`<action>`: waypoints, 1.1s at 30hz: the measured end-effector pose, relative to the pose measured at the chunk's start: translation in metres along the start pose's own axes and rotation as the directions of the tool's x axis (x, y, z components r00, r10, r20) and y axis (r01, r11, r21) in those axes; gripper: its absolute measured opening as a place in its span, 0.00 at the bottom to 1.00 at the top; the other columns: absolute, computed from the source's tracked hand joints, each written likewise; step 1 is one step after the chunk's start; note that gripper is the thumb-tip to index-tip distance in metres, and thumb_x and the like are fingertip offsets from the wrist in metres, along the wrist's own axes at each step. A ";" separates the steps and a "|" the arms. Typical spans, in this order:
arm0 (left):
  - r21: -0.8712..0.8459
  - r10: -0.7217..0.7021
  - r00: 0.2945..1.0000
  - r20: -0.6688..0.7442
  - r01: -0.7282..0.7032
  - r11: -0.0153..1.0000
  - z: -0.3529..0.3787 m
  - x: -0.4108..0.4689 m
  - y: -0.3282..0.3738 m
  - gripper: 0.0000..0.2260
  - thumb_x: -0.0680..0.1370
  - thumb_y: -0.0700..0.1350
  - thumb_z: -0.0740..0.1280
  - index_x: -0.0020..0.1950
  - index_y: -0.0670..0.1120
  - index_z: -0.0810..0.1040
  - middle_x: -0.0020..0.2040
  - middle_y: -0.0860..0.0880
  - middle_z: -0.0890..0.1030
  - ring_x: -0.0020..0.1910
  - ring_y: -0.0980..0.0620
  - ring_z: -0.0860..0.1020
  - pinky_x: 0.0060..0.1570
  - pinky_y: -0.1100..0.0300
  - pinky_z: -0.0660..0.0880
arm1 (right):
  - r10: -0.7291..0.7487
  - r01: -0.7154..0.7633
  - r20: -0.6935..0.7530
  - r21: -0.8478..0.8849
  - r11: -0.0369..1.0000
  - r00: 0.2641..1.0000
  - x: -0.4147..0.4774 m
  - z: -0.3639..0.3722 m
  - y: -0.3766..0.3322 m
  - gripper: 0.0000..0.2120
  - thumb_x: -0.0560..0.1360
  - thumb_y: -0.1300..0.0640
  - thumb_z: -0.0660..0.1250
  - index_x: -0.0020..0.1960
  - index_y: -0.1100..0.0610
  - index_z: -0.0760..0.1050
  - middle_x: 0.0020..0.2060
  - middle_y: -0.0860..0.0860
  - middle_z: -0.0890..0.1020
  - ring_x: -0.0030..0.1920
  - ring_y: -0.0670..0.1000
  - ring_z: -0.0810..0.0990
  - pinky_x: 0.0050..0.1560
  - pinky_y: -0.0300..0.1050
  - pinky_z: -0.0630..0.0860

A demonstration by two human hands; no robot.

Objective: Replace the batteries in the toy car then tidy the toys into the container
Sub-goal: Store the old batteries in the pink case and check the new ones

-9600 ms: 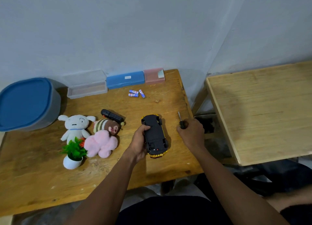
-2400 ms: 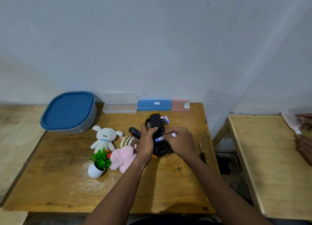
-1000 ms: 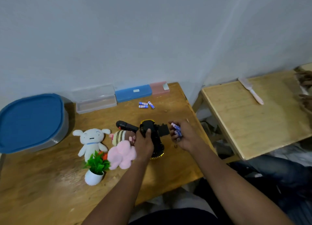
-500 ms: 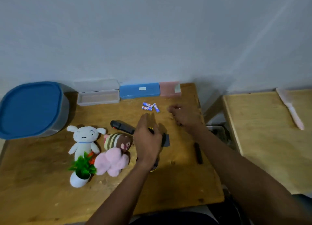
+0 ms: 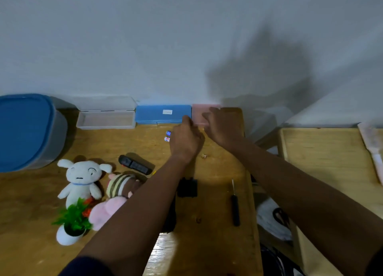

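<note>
Far left on the tabletop point(image 5: 217, 244), against the wall: the lidded blue container point(image 5: 27, 130), waiting for the toys. Nearer, clustered together – white plush point(image 5: 80, 180), potted plant point(image 5: 72, 224), striped plush point(image 5: 120, 184), pink plush point(image 5: 103, 211). Toy car point(image 5: 171, 217) mostly hidden under the left forearm, its loose battery cover point(image 5: 187, 187) lying just beside. Fresh batteries point(image 5: 167, 136) lying ahead, partly covered by the left hand point(image 5: 185, 142), curled over them – grip state impossible to tell. Right hand point(image 5: 220, 126) reaching onto the pink box point(image 5: 199, 115), fingers loosely spread, contents unseen. Screwdriver point(image 5: 235, 205) parked near the right edge, probably for refitting the cover.
</note>
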State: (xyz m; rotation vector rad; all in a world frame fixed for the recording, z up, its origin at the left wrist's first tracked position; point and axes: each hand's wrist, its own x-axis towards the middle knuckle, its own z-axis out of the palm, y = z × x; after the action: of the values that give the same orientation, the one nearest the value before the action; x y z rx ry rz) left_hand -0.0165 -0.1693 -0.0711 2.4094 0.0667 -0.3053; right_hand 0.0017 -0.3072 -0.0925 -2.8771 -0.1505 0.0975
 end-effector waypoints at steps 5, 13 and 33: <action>0.008 -0.012 0.999 -0.053 0.013 1.000 0.008 0.012 0.000 0.09 0.77 0.41 0.67 0.52 0.45 0.68 0.43 0.44 0.81 0.40 0.44 0.77 0.36 0.51 0.72 | -0.116 0.128 0.066 -0.210 0.969 0.991 0.004 -0.003 0.007 0.04 0.77 0.60 0.64 0.50 0.57 0.77 0.46 0.56 0.81 0.42 0.57 0.80 0.35 0.43 0.61; -0.048 -0.013 0.995 -0.096 0.008 0.999 0.014 0.020 -0.005 0.13 0.76 0.42 0.71 0.50 0.47 0.66 0.41 0.44 0.81 0.38 0.43 0.77 0.34 0.54 0.69 | -0.197 0.296 0.293 -0.348 0.890 0.936 0.010 -0.004 0.005 0.12 0.76 0.62 0.59 0.56 0.62 0.78 0.49 0.60 0.81 0.45 0.57 0.79 0.38 0.46 0.67; 0.111 0.137 0.990 0.008 -0.137 0.984 0.015 0.026 -0.031 0.05 0.78 0.44 0.72 0.50 0.49 0.87 0.47 0.49 0.87 0.47 0.49 0.83 0.51 0.55 0.79 | -0.097 0.091 -0.150 -0.050 0.995 0.984 0.013 -0.016 0.012 0.07 0.81 0.57 0.61 0.57 0.58 0.73 0.48 0.50 0.68 0.40 0.53 0.73 0.35 0.42 0.61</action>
State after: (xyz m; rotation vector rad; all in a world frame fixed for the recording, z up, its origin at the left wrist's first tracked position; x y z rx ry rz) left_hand 0.0020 -0.1564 -0.1082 2.5094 -0.1195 -0.2519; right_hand 0.0168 -0.3214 -0.0805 -2.8999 -0.2612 -0.1446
